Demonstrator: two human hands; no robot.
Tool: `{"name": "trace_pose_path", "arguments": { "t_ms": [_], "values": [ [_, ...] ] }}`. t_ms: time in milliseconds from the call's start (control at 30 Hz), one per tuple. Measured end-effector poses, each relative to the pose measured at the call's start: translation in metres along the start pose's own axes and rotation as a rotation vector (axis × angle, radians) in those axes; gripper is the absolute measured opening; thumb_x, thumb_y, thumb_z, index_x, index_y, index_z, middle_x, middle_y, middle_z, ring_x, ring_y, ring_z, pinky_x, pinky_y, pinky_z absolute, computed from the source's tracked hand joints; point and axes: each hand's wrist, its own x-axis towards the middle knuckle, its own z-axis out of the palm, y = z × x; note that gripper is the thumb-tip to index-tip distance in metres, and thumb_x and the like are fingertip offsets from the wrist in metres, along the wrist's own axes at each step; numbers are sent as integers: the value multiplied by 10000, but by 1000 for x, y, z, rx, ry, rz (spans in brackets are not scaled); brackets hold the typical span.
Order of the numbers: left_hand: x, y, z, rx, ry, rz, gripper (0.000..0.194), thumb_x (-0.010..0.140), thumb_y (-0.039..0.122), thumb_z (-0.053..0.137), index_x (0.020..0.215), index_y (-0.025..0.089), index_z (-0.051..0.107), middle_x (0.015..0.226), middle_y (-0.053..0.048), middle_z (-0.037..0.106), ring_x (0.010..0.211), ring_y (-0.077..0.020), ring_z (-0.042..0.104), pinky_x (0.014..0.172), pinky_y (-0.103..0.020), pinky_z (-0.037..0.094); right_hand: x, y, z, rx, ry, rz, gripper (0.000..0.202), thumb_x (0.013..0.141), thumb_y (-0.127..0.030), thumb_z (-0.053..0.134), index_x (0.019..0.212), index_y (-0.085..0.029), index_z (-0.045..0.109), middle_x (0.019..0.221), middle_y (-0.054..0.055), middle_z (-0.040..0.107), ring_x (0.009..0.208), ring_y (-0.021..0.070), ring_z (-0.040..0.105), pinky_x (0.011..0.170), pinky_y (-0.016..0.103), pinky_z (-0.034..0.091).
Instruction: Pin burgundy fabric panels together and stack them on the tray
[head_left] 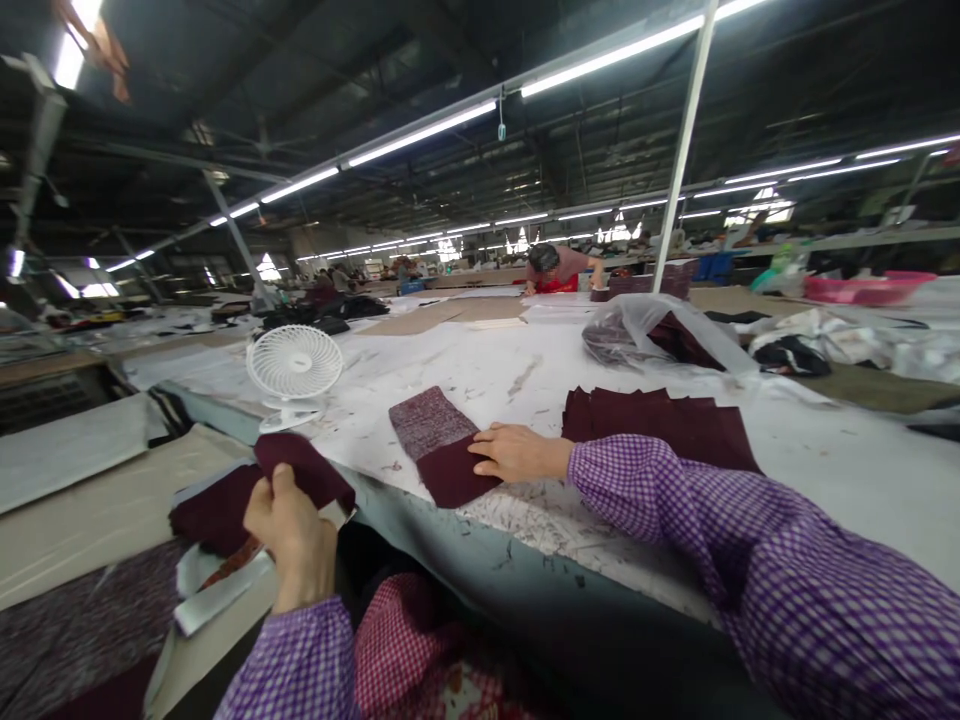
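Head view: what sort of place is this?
Probably a garment workshop: overlapping maroon fabric pieces lie on a long white-topped table, rows of tube lights hang overhead, and another person leans over a work surface beyond.

Rows of tube lights hang beneath a dark ceiling, with a pale post rising at right; long white-topped tables stretch back through the hall, and bright windows show along the far side
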Motion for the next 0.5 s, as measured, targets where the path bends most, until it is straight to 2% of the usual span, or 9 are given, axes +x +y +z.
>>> {"name": "trace_pose_path", "arguments": {
  "t_ms": [33, 67, 133, 200, 267, 300, 367, 433, 500],
  "values": [
    [-12, 4, -2, 59, -40, 63, 227, 779, 319, 540, 636, 213, 398, 526, 75, 299, 504, -103, 370, 522, -234, 403, 0, -1, -4, 94, -2, 53, 387, 919, -409, 454, 1092, -126, 652, 1169, 153, 631, 1083, 247, 573, 950, 392, 411],
    [-28, 6, -3, 208, -156, 192, 225, 803, 363, 523, 656, 208, 451, 534, 66, 346, 521, -113, 398, 536, -243, 416, -1, -2, -8, 226, -2, 128, 427, 926, -447, 422, 1082, -123, 652, 1151, 153, 640, 1062, 247, 587, 925, 385, 432],
    [-64, 7, -2, 465, -453, 411, 207, 840, 393, 493, 810, 202, 569, 658, 18, 552, 628, -152, 518, 644, -289, 469, -5, -3, -17, 580, -25, 306, 577, 948, -542, 280, 1116, -105, 616, 1062, 163, 669, 943, 231, 635, 820, 362, 488],
    [-101, 4, -2, 486, -690, 597, 227, 882, 359, 452, 927, 196, 604, 846, -48, 656, 788, -197, 597, 774, -346, 491, -12, -3, -25, 943, -99, 449, 699, 934, -622, 161, 1212, -101, 535, 959, 157, 686, 784, 202, 659, 684, 330, 515],
    [-128, 1, -3, 460, -913, 726, 234, 912, 296, 413, 964, 200, 620, 983, -81, 674, 925, -219, 608, 859, -378, 484, -22, -3, -29, 1144, -173, 501, 687, 894, -670, 275, 1271, -131, 473, 909, 122, 680, 693, 177, 645, 591, 296, 506],
    [-137, 0, -5, 450, -1008, 764, 243, 922, 274, 398, 954, 206, 630, 1015, -83, 673, 959, -220, 605, 877, -383, 482, -27, -3, -30, 1170, -182, 500, 650, 860, -648, 420, 1278, -152, 464, 898, 96, 670, 677, 162, 631, 572, 276, 497],
    [-145, 2, -8, 456, -1171, 788, 251, 929, 275, 405, 916, 219, 649, 1025, -73, 674, 971, -215, 602, 879, -377, 486, -36, -2, -28, 1152, -147, 485, 632, 757, -480, 673, 1269, -170, 470, 851, 38, 639, 653, 127, 589, 565, 241, 476],
    [-142, 6, -10, 451, -1264, 750, 233, 922, 319, 448, 908, 221, 659, 1004, -62, 678, 950, -205, 607, 861, -352, 492, -43, -1, -25, 1119, -118, 446, 666, 694, -296, 738, 1282, -158, 457, 775, -11, 601, 612, 97, 539, 562, 221, 452],
    [-133, 11, -6, 442, -1236, 707, 234, 909, 363, 478, 920, 211, 656, 974, -59, 681, 926, -201, 610, 843, -338, 491, -47, 1, -22, 1098, -114, 410, 667, 699, -206, 695, 1307, -139, 430, 728, -37, 573, 572, 82, 508, 549, 214, 432]
  ]
}}
